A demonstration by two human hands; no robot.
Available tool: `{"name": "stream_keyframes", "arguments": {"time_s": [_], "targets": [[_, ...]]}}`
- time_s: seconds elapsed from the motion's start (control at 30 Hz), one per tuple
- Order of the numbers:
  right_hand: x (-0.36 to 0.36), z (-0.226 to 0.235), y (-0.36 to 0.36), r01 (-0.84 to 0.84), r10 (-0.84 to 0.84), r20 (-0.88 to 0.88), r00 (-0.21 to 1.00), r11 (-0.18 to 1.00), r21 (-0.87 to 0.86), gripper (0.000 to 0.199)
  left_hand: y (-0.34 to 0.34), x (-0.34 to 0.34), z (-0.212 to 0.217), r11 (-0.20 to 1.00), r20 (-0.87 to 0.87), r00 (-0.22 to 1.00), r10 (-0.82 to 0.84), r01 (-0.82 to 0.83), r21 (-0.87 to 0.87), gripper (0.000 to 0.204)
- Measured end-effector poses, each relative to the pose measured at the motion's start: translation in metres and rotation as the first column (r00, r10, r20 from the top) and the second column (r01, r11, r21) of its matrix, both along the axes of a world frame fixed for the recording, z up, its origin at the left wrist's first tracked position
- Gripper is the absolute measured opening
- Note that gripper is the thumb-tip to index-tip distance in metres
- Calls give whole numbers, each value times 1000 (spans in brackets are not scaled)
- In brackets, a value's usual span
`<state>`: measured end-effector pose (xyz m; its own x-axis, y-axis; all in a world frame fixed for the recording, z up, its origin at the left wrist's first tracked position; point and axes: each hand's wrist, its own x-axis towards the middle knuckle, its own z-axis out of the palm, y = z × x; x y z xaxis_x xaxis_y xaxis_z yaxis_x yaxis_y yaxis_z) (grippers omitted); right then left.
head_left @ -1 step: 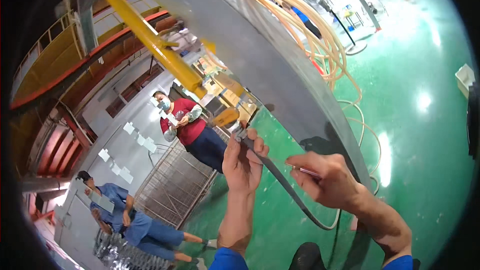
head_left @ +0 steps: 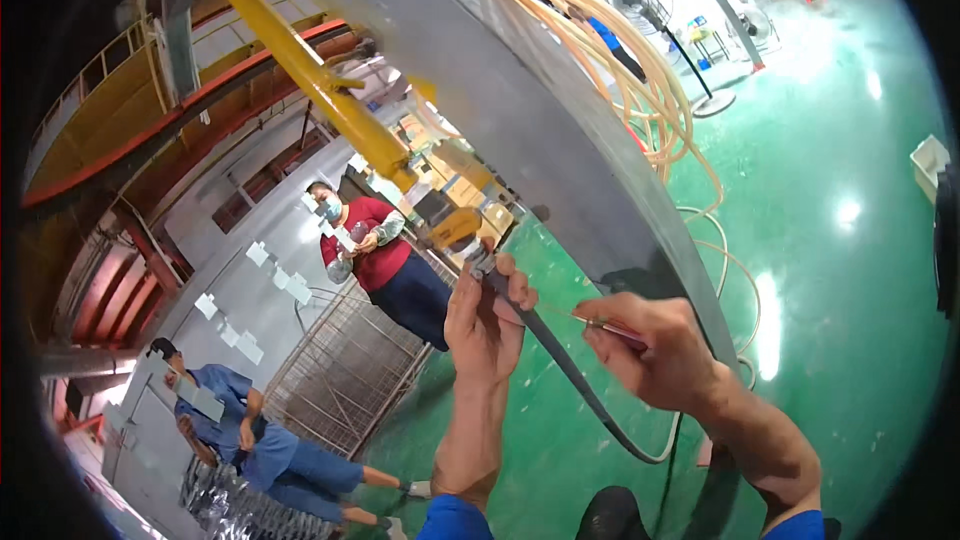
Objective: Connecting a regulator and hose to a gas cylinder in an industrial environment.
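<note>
My left hand point(head_left: 487, 332) is closed around the upper end of a dark grey hose point(head_left: 572, 372), just below its metal fitting point(head_left: 482, 260). That fitting meets a yellow part point(head_left: 456, 227) hanging beneath a grey panel. From my grip the hose slopes down to the right and curls into a lighter line. To the right, my right hand point(head_left: 655, 348) pinches a slim screwdriver-like tool point(head_left: 618, 330) with a reddish handle. Its thin shaft points left toward the hose; whether the tip touches it I cannot tell.
A large grey panel point(head_left: 570, 130) slants overhead, with a yellow pole point(head_left: 320, 80) beside it. Coiled orange hose point(head_left: 640, 90) hangs at its right. Two people stand left near a wire cage point(head_left: 345, 360). A fan point(head_left: 712, 102) stands on the green floor point(head_left: 840, 270).
The tool's thin shaft shows more plainly, and my right hand has shifted very slightly. My left hand keeps its grip on the hose.
</note>
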<state>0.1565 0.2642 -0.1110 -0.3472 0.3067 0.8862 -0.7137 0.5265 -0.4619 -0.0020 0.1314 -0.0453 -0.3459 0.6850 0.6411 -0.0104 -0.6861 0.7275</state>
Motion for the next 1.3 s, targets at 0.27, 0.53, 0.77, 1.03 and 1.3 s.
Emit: {"name": "stream_keyframes", "arguments": {"time_s": [0.27,0.53,0.77,1.03,1.3], "targets": [[14,36,2,15,-14,-73,997,1000,16,10,8,-7,-2,998,17,999,-34,33,54,40],[11,46,-9,23,-22,-13,1000,993,113,11,5,-6,-5,996,30,999,39,-41,75,41],[4,48,-11,97,-89,-48,995,971,219,14,3,-5,-5,996,18,999,-29,28,89,43],[10,52,-13,91,-105,103,989,987,136,14,2,-6,-4,992,11,998,-61,59,116,45],[-4,52,-17,78,-89,80,993,988,131,14,2,-8,-1,992,5,996,-85,84,91,45]]}}
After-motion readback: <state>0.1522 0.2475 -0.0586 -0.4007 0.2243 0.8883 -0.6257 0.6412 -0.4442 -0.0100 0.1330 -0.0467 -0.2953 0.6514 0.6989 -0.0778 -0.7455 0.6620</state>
